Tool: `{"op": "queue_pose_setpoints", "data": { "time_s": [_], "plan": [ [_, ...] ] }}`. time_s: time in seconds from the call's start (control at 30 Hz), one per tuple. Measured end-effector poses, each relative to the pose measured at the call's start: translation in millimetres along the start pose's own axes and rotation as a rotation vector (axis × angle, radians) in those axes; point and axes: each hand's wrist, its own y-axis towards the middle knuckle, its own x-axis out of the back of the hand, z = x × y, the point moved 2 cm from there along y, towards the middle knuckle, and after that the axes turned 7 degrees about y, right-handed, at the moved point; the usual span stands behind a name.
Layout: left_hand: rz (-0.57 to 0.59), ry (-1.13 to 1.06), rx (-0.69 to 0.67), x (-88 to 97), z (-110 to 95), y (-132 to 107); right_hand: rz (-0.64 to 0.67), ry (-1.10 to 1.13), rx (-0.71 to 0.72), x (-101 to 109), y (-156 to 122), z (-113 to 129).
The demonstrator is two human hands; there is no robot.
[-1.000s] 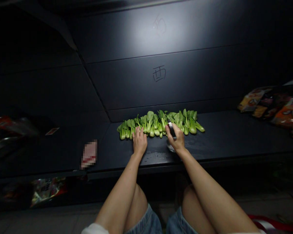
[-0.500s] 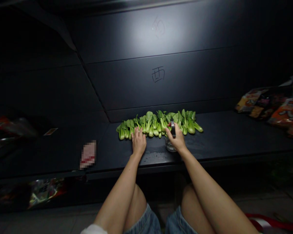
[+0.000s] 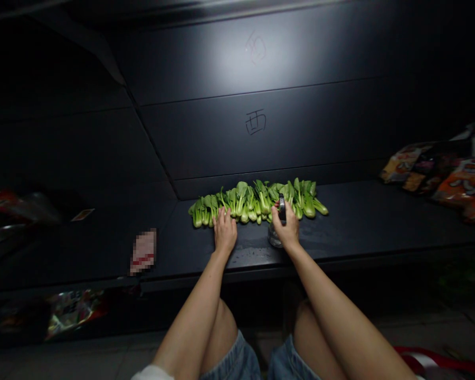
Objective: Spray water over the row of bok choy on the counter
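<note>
Head view: leafy green bok choy lines the dark, flat shelf, stems frontmost. The left hand rests uncurled against them, perhaps steadying; the right hand clamps a clear, black-topped bottle high up, likely for control.

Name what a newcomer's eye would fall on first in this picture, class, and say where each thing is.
The row of green leafy vegetables stands out first, lying across the middle of the dark shelf. At its near edge are the left grip and the right grip, the right one around a clear bottle. Above, a black handwritten character marks the back panel.
</note>
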Motion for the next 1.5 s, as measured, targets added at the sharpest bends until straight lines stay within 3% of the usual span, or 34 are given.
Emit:
{"op": "queue_pose_setpoints", "data": {
  "time_s": [0.17, 0.87, 1.5],
  "plan": [
    [0.007, 0.019, 0.001, -1.0, 1, 0, -0.051, 0.031, -0.038, -2, -2, 4],
    [-0.023, -0.002, -0.002, -4.8, 5, 0, -0.037, 0.028, -0.067, 9, 6, 3],
    [-0.006, -0.006, -0.001, -5.3, -2, 1, 0.084, 0.076, -0.023, 31, 13, -9]
  ]
}}
